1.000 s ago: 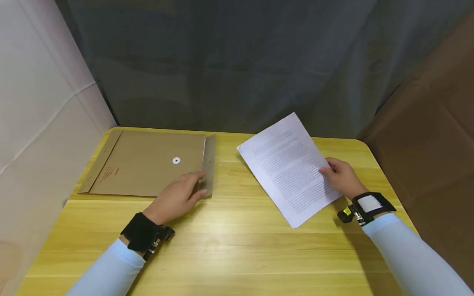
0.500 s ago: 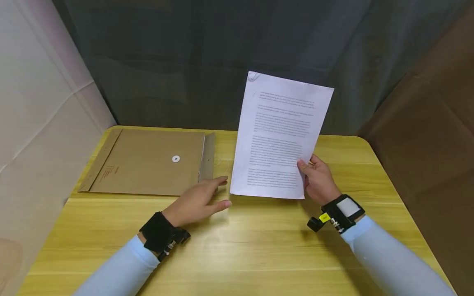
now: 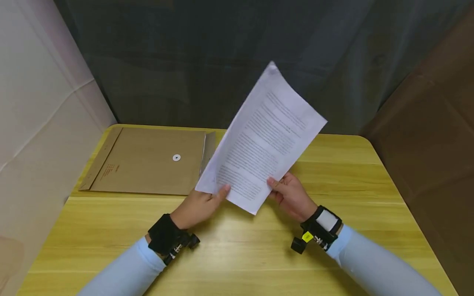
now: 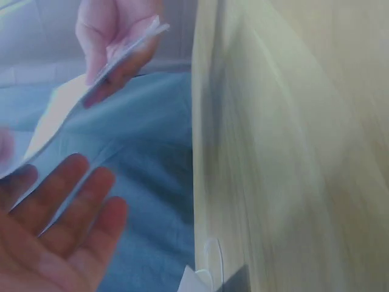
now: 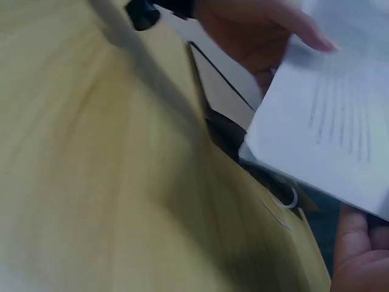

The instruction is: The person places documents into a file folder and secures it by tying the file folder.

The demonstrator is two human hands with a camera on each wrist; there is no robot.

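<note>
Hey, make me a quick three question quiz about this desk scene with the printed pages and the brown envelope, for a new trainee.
1. True or false: the printed pages lie flat on the table.
2. Which hand grips the pages at their lower right edge? A) left hand B) right hand
3. Fill in: the brown envelope lies at the table's far ____ side.

Key
1. False: they are held up, tilted.
2. B: the right hand grips that edge; the left hand touches the lower left corner.
3. left
</note>
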